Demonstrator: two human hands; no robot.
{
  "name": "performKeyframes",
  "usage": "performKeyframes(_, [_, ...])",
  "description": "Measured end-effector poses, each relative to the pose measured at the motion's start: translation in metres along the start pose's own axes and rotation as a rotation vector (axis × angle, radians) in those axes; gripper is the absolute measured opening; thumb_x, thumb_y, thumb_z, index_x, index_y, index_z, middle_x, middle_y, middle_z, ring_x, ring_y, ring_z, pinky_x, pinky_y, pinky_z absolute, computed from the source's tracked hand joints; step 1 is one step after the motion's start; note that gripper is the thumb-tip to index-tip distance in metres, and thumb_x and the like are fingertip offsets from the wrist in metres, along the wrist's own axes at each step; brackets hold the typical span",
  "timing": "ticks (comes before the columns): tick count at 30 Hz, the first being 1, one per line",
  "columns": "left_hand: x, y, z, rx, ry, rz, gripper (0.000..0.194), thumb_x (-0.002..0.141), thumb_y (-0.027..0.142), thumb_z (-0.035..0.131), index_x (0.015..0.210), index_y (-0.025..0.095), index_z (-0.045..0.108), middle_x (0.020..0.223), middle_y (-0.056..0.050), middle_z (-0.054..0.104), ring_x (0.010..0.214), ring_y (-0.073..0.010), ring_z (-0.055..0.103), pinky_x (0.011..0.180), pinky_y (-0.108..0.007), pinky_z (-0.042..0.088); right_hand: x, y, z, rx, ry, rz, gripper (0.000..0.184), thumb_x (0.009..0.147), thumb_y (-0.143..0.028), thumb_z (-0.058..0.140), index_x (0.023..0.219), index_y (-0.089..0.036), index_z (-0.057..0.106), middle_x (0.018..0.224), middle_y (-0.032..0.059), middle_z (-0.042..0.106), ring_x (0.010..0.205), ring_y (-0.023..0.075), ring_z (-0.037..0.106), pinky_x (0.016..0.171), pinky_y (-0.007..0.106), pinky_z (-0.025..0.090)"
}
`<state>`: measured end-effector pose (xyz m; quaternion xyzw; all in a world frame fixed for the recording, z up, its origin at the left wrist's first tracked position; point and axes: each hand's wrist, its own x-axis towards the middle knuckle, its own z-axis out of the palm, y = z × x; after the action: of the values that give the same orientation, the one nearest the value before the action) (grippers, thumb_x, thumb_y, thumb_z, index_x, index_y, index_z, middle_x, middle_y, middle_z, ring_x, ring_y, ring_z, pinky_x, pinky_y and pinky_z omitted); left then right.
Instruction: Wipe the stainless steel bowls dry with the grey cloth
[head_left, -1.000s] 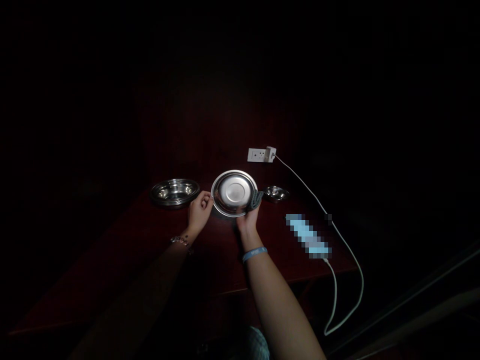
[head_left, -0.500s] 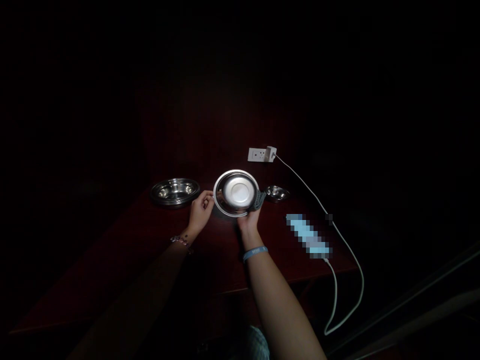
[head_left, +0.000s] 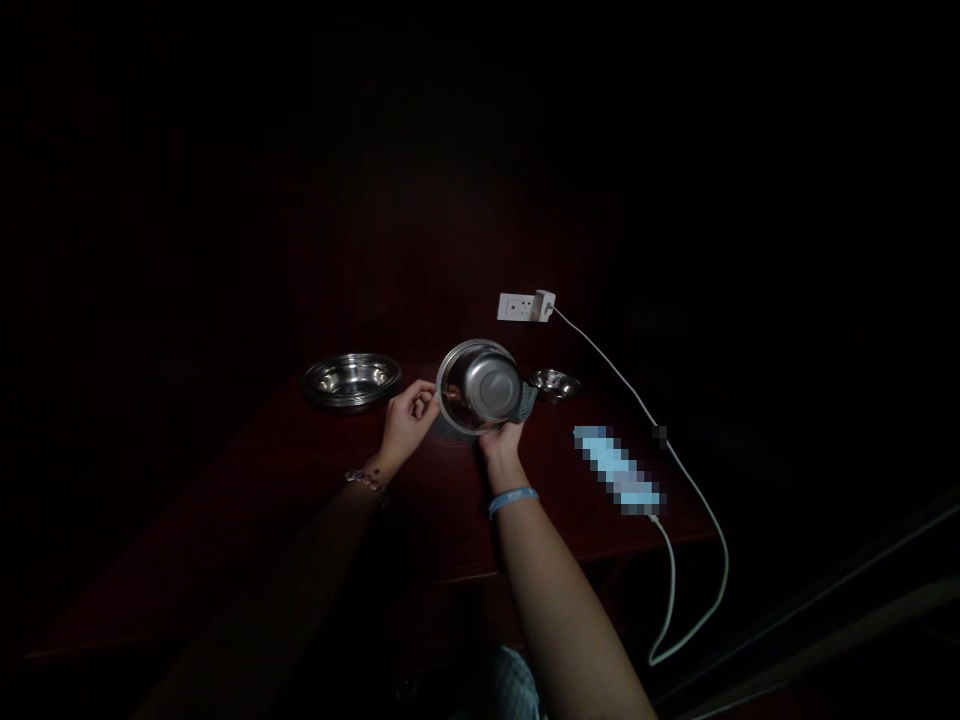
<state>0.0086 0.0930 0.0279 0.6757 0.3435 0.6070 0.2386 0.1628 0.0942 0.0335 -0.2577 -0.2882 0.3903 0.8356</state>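
A shiny metal bowl (head_left: 480, 385) is held up above the table, tilted so that its round underside faces me. My left hand (head_left: 410, 413) pinches the bowl's rim on the left side. At the lower right, my right hand (head_left: 504, 440) is closed on a grey-green cloth (head_left: 527, 402), which presses against the bowl's outer side. Most of the right fingers are hidden behind the cloth and bowl.
On the dark red table (head_left: 450, 540), stacked metal bowls (head_left: 352, 382) stand at left and a small metal bowl (head_left: 555, 386) at right. A blurred phone (head_left: 616, 470) lies nearer, its white cable (head_left: 634, 388) running to a wall socket (head_left: 516, 307).
The bowl has turned in my hands, its base now pointing more to the right. My left hand has shifted slightly right with the rim, and the cloth shows more at the side.
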Motion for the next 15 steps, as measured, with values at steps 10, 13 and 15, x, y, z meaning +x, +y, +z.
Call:
performKeyframes(10, [0.0002, 0.0036, -0.0015, 0.017, 0.011, 0.009, 0.011, 0.08, 0.027, 0.056, 0.08, 0.019, 0.063, 0.058, 0.004, 0.049, 0.051, -0.0096, 0.039, 0.052, -0.023, 0.03, -0.0017, -0.003, 0.0009, 0.031, -0.009, 0.091, 0.038, 0.082, -0.04, 0.052, 0.112, -0.02, 0.064, 0.12, 0.0081, 0.072, 0.123, 0.0174, 0.061, 0.107, 0.046, 0.049])
performKeyframes(13, [0.0, 0.002, -0.0012, 0.013, 0.008, 0.01, 0.01, 0.079, 0.027, 0.057, 0.081, 0.019, 0.063, 0.058, 0.004, 0.049, 0.051, -0.0092, 0.038, 0.051, -0.022, 0.03, -0.0015, -0.0026, 0.001, 0.014, -0.001, 0.07, 0.039, 0.082, -0.041, 0.052, 0.113, -0.021, 0.063, 0.119, 0.0077, 0.072, 0.124, 0.0177, 0.06, 0.108, 0.046, 0.049])
performKeyframes(15, [-0.0001, -0.0003, -0.0007, 0.002, 0.005, 0.021, 0.009, 0.079, 0.026, 0.058, 0.081, 0.019, 0.063, 0.058, 0.005, 0.05, 0.05, -0.0088, 0.038, 0.051, -0.022, 0.03, -0.0009, -0.0017, 0.0006, -0.01, -0.009, 0.01, 0.038, 0.083, -0.041, 0.052, 0.113, -0.021, 0.063, 0.118, 0.0072, 0.073, 0.123, 0.018, 0.061, 0.108, 0.045, 0.049])
